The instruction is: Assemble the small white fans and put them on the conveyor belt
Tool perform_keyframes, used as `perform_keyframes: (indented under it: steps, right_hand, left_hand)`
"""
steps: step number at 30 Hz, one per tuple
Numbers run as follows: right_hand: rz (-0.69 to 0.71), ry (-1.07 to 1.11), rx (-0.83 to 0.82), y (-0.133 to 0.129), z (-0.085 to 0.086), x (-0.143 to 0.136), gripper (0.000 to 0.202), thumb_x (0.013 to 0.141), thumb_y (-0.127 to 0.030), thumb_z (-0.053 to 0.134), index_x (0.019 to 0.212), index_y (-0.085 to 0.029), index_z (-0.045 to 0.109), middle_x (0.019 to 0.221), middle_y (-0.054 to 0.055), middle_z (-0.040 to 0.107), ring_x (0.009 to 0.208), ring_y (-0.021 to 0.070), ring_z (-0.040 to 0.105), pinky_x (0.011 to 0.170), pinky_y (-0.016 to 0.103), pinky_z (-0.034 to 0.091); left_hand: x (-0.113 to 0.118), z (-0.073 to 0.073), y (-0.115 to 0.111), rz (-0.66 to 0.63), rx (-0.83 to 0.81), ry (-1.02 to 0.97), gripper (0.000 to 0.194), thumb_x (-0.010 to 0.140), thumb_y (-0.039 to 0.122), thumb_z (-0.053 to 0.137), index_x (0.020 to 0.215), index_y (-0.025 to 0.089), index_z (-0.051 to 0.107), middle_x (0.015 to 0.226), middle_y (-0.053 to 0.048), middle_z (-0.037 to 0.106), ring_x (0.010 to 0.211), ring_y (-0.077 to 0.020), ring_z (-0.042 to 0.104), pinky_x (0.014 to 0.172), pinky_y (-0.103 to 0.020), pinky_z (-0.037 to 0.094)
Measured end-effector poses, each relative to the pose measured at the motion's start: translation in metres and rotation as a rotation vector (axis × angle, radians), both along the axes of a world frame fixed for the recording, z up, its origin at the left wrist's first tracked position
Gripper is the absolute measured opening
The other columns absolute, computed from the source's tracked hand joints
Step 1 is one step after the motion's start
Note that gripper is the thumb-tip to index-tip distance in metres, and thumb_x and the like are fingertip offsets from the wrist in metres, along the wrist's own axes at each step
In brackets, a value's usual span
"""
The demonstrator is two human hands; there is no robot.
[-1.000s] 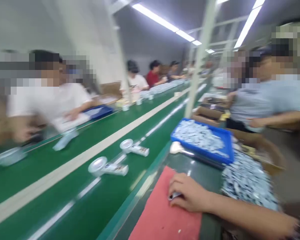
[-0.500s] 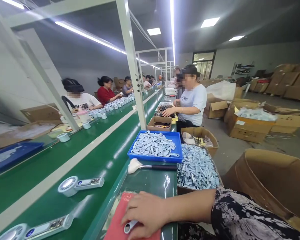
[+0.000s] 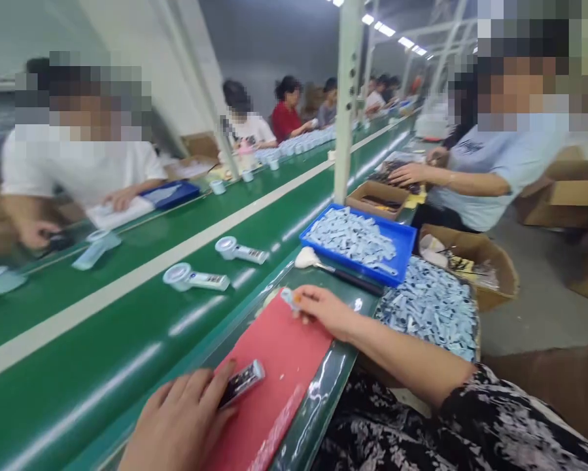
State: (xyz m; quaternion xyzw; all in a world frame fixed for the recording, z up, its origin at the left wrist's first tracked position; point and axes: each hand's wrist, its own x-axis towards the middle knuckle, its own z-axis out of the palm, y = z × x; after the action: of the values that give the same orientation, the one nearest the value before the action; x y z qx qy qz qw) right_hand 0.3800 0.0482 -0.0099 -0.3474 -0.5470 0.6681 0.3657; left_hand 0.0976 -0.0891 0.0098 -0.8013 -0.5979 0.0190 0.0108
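Observation:
My left hand (image 3: 186, 415) is closed round a narrow handle-shaped piece (image 3: 243, 383) with a dark inset face and a pale end cap, low over the red mat (image 3: 278, 373). The rest of that piece is hidden behind my fingers. At the mat's far end, my right hand (image 3: 323, 311) pinches a small light-blue plastic part (image 3: 288, 298) between thumb and fingers. Just beyond it lies a mallet with a white wrapped head (image 3: 306, 258) and a black handle. Behind the mallet, a blue tray (image 3: 402, 271) holds many similar light-blue parts.
Two light-blue handheld devices with round heads, one nearer (image 3: 195, 278) and one farther (image 3: 241, 251), lie on the green conveyor belt (image 3: 127, 366). A heap of light-blue parts (image 3: 428, 307) fills a box at right. A metal post (image 3: 345, 104) rises behind the tray. Co-workers sit along both sides.
The view has swung left. My left hand has come into view with the handle-shaped piece. My right hand, earlier over a light-blue part on the mat, now holds a light-blue part at its far end.

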Motion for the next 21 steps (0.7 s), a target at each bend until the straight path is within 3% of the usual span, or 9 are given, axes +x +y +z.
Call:
perform_keyframes:
  steps: [3, 6, 10, 13, 17, 21]
  right_hand:
    - [0.089, 0.129, -0.206, -0.003, 0.004, 0.004, 0.055, 0.079, -0.069, 0.074, 0.096, -0.019, 0.060, 0.075, 0.000, 0.062, 0.056, 0.0087, 0.047, 0.056, 0.023, 0.038]
    - [0.144, 0.190, -0.336, -0.009, 0.008, 0.004, 0.058, 0.071, -0.066, 0.082, 0.095, -0.018, 0.061, 0.072, -0.001, 0.060, 0.055, 0.0076, 0.044, 0.055, 0.022, 0.036]
    - [0.179, 0.198, -0.396, -0.017, 0.009, -0.005, 0.057, 0.068, -0.063, 0.086, 0.094, -0.018, 0.062, 0.073, 0.000, 0.061, 0.058, 0.0084, 0.046, 0.056, 0.023, 0.036]
    - [0.184, 0.028, -0.149, -0.026, 0.011, -0.017, 0.045, 0.078, -0.058, 0.079, 0.095, -0.019, 0.066, 0.077, 0.002, 0.064, 0.063, 0.0117, 0.049, 0.060, 0.026, 0.039]
    - [0.247, -0.320, 0.415, -0.048, 0.022, -0.039, 0.017, 0.091, -0.036, 0.067, 0.099, -0.021, 0.069, 0.083, 0.002, 0.066, 0.067, 0.0145, 0.053, 0.063, 0.030, 0.040]
    - [0.304, -0.519, 0.895, -0.065, 0.024, -0.064, 0.010, 0.094, -0.027, 0.065, 0.099, -0.020, 0.069, 0.086, 0.003, 0.066, 0.074, 0.0172, 0.058, 0.068, 0.032, 0.041]
  left_hand:
    - [-0.009, 0.002, -0.020, 0.044, -0.027, -0.045, 0.041, 0.102, 0.047, 0.043, 0.132, 0.025, 0.061, 0.118, -0.009, 0.065, 0.105, -0.0314, 0.061, 0.092, -0.052, 0.050]
    - [-0.011, 0.003, -0.024, 0.033, 0.054, -0.107, 0.047, 0.106, 0.054, 0.035, 0.125, 0.020, 0.061, 0.114, -0.010, 0.064, 0.100, -0.0302, 0.060, 0.087, -0.048, 0.051]
    - [-0.001, 0.002, -0.023, -0.001, 0.103, -0.094, 0.038, 0.106, 0.048, 0.039, 0.119, 0.018, 0.059, 0.106, -0.009, 0.062, 0.092, -0.0298, 0.056, 0.081, -0.047, 0.051]
    - [0.005, 0.001, -0.024, 0.006, 0.103, -0.146, 0.030, 0.104, 0.043, 0.047, 0.121, 0.018, 0.055, 0.108, -0.009, 0.062, 0.095, -0.0302, 0.056, 0.082, -0.047, 0.051]
    - [0.008, 0.002, -0.029, 0.044, 0.151, -0.387, 0.035, 0.102, 0.041, 0.056, 0.129, 0.019, 0.049, 0.123, -0.010, 0.059, 0.109, -0.0295, 0.056, 0.092, -0.048, 0.050]
    - [0.010, 0.005, -0.033, 0.037, 0.200, -0.573, 0.031, 0.101, 0.037, 0.058, 0.127, 0.021, 0.051, 0.128, -0.011, 0.057, 0.117, -0.0273, 0.056, 0.097, -0.045, 0.049]
